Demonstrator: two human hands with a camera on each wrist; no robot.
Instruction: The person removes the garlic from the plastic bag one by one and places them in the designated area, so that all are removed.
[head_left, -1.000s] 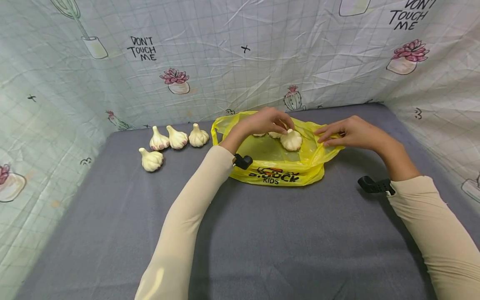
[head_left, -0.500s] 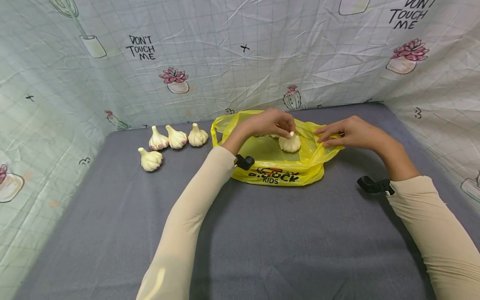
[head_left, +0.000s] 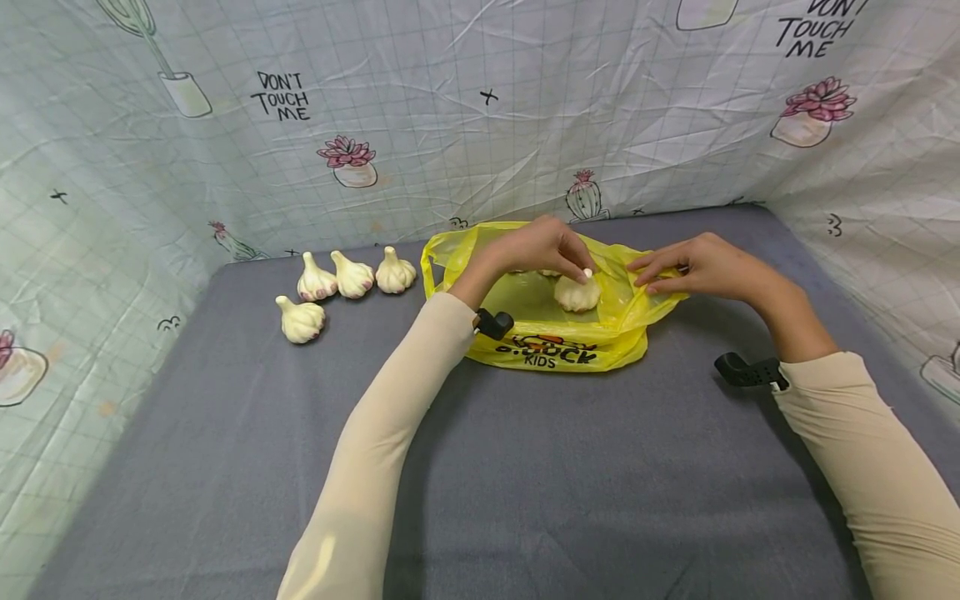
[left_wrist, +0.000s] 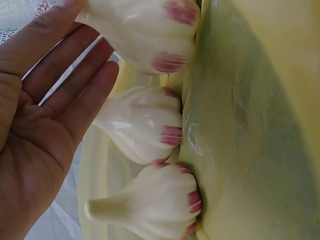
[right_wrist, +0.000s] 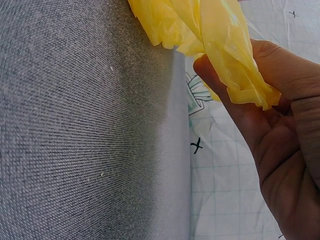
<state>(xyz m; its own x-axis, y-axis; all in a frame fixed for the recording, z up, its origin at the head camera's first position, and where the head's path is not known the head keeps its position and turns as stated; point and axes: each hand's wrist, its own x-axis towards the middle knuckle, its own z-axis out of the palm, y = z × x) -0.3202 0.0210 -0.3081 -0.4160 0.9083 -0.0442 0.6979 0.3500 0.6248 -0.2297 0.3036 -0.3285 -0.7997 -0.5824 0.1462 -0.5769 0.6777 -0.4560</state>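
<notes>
Inside the mouth of a yellow plastic bag [head_left: 622, 350], my left hand [head_left: 543, 248] pinches a garlic bulb [head_left: 577, 294] by its stem. The left wrist view shows that garlic bulb [left_wrist: 145, 30] at the top, with two more bulbs, a middle one [left_wrist: 142, 122] and a lower one [left_wrist: 155, 202], lying in the bag beneath my fingers. On the bag's right side my right hand [head_left: 693, 265] grips the rim. The right wrist view has the bunched yellow plastic [right_wrist: 232, 55] between thumb and fingers.
Left of the bag, several garlic bulbs lie on the grey cloth: three in a back row, one of them a bulb [head_left: 395, 271] nearest the bag, and a single bulb [head_left: 301, 320] in front. A printed curtain [head_left: 450, 108] closes off the back and sides.
The left hand has shifted slightly forward and down with the garlic bulb, which has tilted and moved a little toward the near side of the bag. The right hand stays on the rim.
</notes>
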